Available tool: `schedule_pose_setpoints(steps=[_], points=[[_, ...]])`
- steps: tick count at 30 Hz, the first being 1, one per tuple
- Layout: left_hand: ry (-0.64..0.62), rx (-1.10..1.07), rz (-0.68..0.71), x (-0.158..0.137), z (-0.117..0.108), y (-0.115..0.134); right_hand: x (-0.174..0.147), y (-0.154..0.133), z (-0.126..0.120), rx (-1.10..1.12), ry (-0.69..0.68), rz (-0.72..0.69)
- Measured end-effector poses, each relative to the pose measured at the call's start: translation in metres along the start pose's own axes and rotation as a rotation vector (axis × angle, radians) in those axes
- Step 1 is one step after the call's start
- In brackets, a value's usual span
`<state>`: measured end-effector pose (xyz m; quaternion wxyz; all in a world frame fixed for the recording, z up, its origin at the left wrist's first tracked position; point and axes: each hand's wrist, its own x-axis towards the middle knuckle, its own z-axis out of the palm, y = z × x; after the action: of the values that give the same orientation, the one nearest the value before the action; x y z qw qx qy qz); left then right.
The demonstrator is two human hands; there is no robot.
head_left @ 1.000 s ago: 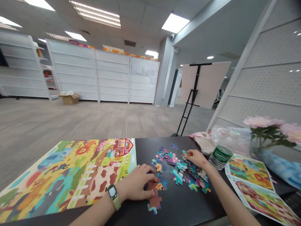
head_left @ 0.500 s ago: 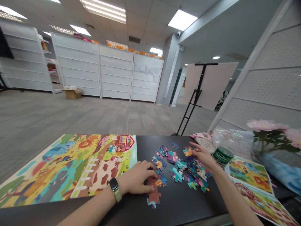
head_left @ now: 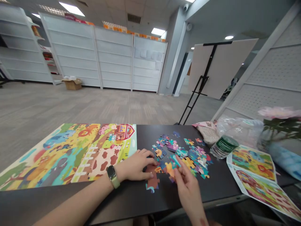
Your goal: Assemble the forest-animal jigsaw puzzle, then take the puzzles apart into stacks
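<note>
On the black table, my left hand (head_left: 137, 166) wears a watch and rests with bent fingers over a small joined section of brown puzzle pieces (head_left: 152, 181). Its thumb and fingertips hold that section from either side; part of it is hidden under the fingers. Close by on the right, my right hand (head_left: 187, 185) pinches an orange-and-teal puzzle piece (head_left: 169, 169) between thumb and fingers, just beside the brown section. Behind and to the right lies a heap of loose colourful puzzle pieces (head_left: 197, 156), partly overlapping one another.
A finished-looking farm-and-animal puzzle picture (head_left: 94, 150) covers the table's left. At right stand a clear bottle with a green label (head_left: 224, 147), a printed picture sheet (head_left: 256, 179), a clear plastic bag (head_left: 240, 128) and pink flowers (head_left: 278, 112). An easel (head_left: 199, 84) stands beyond.
My right hand has come from the far right of the heap toward my left hand, now with a puzzle piece in it. My left hand stays on the brown section. The camera view has tilted down.
</note>
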<state>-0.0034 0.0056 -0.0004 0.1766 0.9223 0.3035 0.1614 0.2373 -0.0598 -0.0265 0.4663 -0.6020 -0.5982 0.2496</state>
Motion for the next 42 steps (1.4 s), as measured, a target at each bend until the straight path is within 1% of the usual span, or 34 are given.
schedule_pose_setpoints(steps=[2,4,6,9,12,18,20,22,28,31,33,35,40,42], points=[[-0.006,-0.002,-0.006,0.0,-0.001,0.001,-0.014,-0.002,0.014,-0.108,-0.046,0.012],[-0.011,-0.013,-0.006,0.0,-0.001,0.001,-0.019,-0.003,0.022,-0.238,-0.025,0.02],[-0.016,-0.023,-0.004,0.0,-0.002,0.002,-0.018,-0.003,0.025,-0.35,0.019,0.022],[-0.024,-0.026,-0.007,0.0,-0.002,0.002,-0.015,-0.004,0.025,-0.428,0.043,0.019],[-0.023,-0.016,-0.011,0.001,-0.001,0.002,-0.016,-0.003,0.023,-0.415,0.037,0.019],[-0.012,-0.01,-0.015,0.002,0.0,0.002,-0.019,0.001,0.022,-0.22,-0.002,0.059],[-0.015,-0.007,-0.021,0.003,0.0,0.002,-0.019,-0.001,0.023,-0.27,-0.007,0.072],[-0.021,-0.004,-0.03,0.003,0.0,0.003,-0.019,-0.004,0.026,-0.368,0.004,0.073],[-0.025,-0.017,-0.034,0.003,-0.001,0.006,-0.019,-0.013,0.03,-0.552,0.014,-0.058],[-0.004,-0.025,0.028,0.003,0.0,0.01,-0.018,-0.011,0.029,-0.572,0.002,-0.076],[-0.028,-0.028,0.087,0.004,0.001,0.012,-0.017,-0.009,0.028,-0.572,-0.007,-0.079],[-0.067,-0.038,0.118,0.004,0.002,0.014,-0.017,-0.008,0.027,-0.575,-0.009,-0.077],[-0.081,-0.047,0.092,0.004,0.004,0.015,-0.018,-0.01,0.028,-0.575,-0.042,-0.063],[-0.081,-0.045,0.086,0.003,0.005,0.015,-0.018,-0.009,0.026,-0.53,-0.073,-0.065]])
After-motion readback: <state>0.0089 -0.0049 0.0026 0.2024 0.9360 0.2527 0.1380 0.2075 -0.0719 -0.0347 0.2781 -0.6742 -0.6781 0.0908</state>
